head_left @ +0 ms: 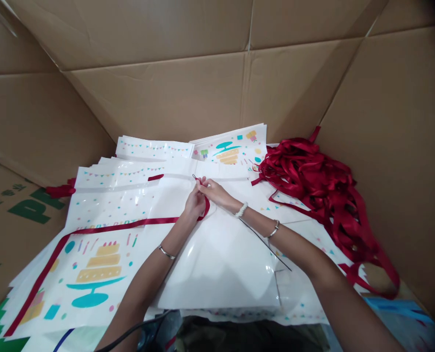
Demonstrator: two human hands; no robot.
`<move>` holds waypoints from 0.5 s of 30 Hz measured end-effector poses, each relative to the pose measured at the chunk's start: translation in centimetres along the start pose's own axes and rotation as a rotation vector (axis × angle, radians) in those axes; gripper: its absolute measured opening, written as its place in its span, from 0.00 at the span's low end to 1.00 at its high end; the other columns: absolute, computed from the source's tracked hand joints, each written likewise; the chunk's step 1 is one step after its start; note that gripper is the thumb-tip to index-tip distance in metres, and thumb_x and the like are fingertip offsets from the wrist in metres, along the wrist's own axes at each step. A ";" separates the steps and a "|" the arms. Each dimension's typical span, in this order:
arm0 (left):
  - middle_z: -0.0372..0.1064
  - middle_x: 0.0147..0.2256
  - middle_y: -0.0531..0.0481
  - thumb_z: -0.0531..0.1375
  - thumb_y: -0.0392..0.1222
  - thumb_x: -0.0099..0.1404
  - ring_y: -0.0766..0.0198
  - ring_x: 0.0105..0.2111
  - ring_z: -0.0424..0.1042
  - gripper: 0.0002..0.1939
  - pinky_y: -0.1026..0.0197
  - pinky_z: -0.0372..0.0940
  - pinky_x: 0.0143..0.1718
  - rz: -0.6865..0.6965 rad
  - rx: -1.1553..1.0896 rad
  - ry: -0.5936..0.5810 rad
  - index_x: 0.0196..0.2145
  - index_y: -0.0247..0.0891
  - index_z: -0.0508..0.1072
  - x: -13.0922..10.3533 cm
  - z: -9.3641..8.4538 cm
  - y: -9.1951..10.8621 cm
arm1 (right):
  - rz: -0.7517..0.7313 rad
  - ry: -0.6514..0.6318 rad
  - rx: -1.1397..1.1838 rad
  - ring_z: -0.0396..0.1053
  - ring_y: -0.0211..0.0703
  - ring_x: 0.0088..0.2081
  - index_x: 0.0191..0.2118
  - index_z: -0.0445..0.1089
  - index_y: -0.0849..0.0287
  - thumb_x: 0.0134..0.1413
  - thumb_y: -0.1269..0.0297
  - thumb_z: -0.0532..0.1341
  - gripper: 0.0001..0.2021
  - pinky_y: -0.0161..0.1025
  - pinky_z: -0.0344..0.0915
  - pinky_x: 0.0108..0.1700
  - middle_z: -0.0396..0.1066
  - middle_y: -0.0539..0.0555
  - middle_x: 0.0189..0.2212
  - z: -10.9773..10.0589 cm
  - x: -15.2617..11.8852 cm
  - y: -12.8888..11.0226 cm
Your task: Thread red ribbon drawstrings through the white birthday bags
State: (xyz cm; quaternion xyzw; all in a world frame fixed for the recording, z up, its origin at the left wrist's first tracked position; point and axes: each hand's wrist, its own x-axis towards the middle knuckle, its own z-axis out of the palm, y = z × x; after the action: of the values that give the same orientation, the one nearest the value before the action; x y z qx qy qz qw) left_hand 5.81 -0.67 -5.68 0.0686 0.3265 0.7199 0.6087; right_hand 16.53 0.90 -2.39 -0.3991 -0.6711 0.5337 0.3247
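Both hands meet over a stack of glossy white paper sheets [217, 274]. My left hand [194, 201] is closed on a dark red ribbon [118, 227], which loops beside its palm and trails left across printed sheets. My right hand [217, 192] pinches at the same spot, fingertips against the left ones, on the ribbon's end. A small dark wire loop [194, 176] pokes out just above the fingertips. A thin dark rod [265, 243] slants from under my right forearm toward the lower right; whether it joins the loop is hidden.
A tangled heap of red ribbons [313, 181] lies at right. Sheets printed with cakes [98, 264] spread at left, with more sheets [232, 146] behind. Tall cardboard walls [159, 98] enclose the back and sides. A short ribbon piece [156, 177] lies left of the hands.
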 end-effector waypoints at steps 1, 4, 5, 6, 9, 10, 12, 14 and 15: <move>0.77 0.34 0.52 0.61 0.34 0.69 0.70 0.35 0.76 0.05 0.70 0.70 0.40 0.008 -0.003 0.011 0.37 0.38 0.78 0.0 0.0 -0.1 | -0.046 0.027 -0.057 0.58 0.34 0.26 0.30 0.58 0.56 0.57 0.58 0.61 0.12 0.30 0.52 0.28 0.60 0.44 0.23 0.3 0.6 0.1; 0.76 0.30 0.53 0.60 0.34 0.70 0.71 0.31 0.76 0.05 0.71 0.70 0.39 0.007 -0.027 0.023 0.39 0.38 0.77 -0.2 0.1 0.2 | -0.098 0.031 -0.093 0.59 0.35 0.27 0.29 0.58 0.57 0.59 0.61 0.58 0.11 0.31 0.54 0.30 0.61 0.45 0.23 0.9 1.7 0.3; 0.76 0.30 0.53 0.60 0.35 0.71 0.70 0.31 0.76 0.05 0.70 0.71 0.39 -0.001 -0.035 0.012 0.39 0.37 0.77 -0.3 0.2 0.5 | -0.098 0.021 -0.072 0.60 0.35 0.27 0.30 0.60 0.57 0.60 0.62 0.57 0.09 0.31 0.54 0.30 0.61 0.45 0.23 1.0 1.8 0.3; 0.76 0.30 0.52 0.59 0.36 0.72 0.70 0.32 0.76 0.06 0.69 0.71 0.40 -0.009 -0.045 0.001 0.40 0.37 0.77 -0.5 0.2 0.7 | -0.094 0.017 -0.048 0.60 0.35 0.26 0.31 0.61 0.57 0.60 0.64 0.56 0.07 0.31 0.55 0.29 0.62 0.45 0.23 1.0 1.8 0.3; 0.77 0.32 0.51 0.57 0.38 0.73 0.69 0.34 0.77 0.08 0.67 0.72 0.43 -0.050 -0.071 -0.023 0.38 0.37 0.76 -0.7 0.4 1.1 | -0.037 0.037 0.000 0.61 0.35 0.22 0.33 0.63 0.57 0.59 0.67 0.56 0.03 0.31 0.55 0.27 0.64 0.45 0.21 0.9 1.7 0.1; 0.76 0.32 0.51 0.57 0.38 0.74 0.68 0.34 0.77 0.09 0.67 0.71 0.43 -0.062 -0.072 -0.026 0.37 0.37 0.76 -0.8 0.4 1.1 | -0.015 0.041 0.010 0.61 0.35 0.21 0.34 0.64 0.57 0.59 0.67 0.56 0.02 0.31 0.55 0.25 0.63 0.44 0.20 0.8 1.6 0.0; 0.76 0.32 0.52 0.57 0.39 0.73 0.69 0.33 0.76 0.09 0.67 0.71 0.41 -0.076 -0.054 -0.033 0.36 0.37 0.75 -0.9 0.5 0.9 | 0.007 0.031 0.036 0.61 0.35 0.18 0.33 0.64 0.57 0.58 0.68 0.57 0.02 0.30 0.55 0.23 0.61 0.44 0.17 0.7 1.4 -0.2; 0.75 0.31 0.52 0.59 0.39 0.72 0.69 0.32 0.75 0.07 0.68 0.70 0.39 -0.062 -0.012 -0.047 0.36 0.38 0.75 -1.0 0.6 0.6 | 0.005 0.005 0.088 0.58 0.33 0.16 0.32 0.64 0.57 0.58 0.68 0.57 0.04 0.29 0.54 0.21 0.59 0.43 0.14 0.5 1.1 -0.5; 0.75 0.31 0.52 0.59 0.40 0.72 0.69 0.32 0.75 0.07 0.68 0.69 0.38 -0.055 0.020 -0.059 0.35 0.38 0.75 -1.1 0.7 0.6 | 0.009 -0.008 0.130 0.57 0.33 0.15 0.32 0.64 0.57 0.59 0.68 0.57 0.04 0.29 0.52 0.19 0.58 0.42 0.14 0.3 0.9 -0.6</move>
State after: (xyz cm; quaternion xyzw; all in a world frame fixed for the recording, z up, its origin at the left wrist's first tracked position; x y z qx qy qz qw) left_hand 5.91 -1.41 -4.49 0.0871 0.3174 0.6972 0.6368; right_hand 15.69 1.51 -1.84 -0.3778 -0.6346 0.5793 0.3450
